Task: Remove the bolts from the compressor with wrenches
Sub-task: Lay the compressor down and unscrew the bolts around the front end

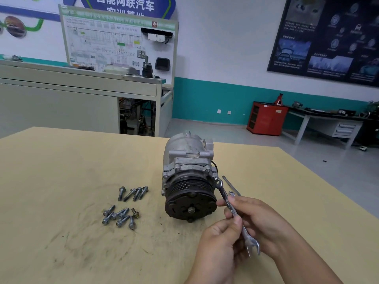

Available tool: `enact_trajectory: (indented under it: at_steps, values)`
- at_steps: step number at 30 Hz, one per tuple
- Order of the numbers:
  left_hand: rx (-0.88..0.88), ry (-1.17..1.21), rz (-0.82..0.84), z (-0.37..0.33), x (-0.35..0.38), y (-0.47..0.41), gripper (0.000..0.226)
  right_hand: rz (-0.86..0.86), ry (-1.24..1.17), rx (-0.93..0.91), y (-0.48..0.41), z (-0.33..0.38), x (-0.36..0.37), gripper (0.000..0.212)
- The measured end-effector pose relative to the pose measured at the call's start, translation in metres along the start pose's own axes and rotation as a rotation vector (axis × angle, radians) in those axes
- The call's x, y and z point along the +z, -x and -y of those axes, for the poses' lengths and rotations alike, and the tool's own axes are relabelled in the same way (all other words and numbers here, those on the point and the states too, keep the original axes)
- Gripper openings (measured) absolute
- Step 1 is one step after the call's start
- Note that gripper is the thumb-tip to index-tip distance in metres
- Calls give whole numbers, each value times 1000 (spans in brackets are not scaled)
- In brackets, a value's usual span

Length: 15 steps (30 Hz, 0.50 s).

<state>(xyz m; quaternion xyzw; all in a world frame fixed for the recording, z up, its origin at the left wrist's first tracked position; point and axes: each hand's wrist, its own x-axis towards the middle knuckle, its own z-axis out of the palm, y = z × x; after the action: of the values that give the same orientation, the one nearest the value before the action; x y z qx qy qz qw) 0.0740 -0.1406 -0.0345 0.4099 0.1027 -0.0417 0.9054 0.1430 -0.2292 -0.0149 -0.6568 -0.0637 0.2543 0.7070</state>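
My left hand (219, 249) and right hand (261, 221) both pinch the wrench (228, 200). Its far end touches the compressor (188, 173), just beyond them.

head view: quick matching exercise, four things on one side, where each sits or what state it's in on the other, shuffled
Things
1. combination wrench
2. loose bolts
3. compressor
4. red cabinet

Place or state
A. standing on the floor in the background
B. held by the left hand and right hand, ring end at the compressor's flange
C. lying in two clusters on the table, left of the compressor
D. resting on the table, pulley facing the camera

Pairs: 1-B, 2-C, 3-D, 4-A
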Motion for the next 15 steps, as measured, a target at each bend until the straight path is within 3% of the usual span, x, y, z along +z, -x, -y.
enact_trajectory:
  at_steps: [15]
  values:
    - [-9,-40,-11,-1,-7,-2,52,31,-12,-30,1,-2,3,24]
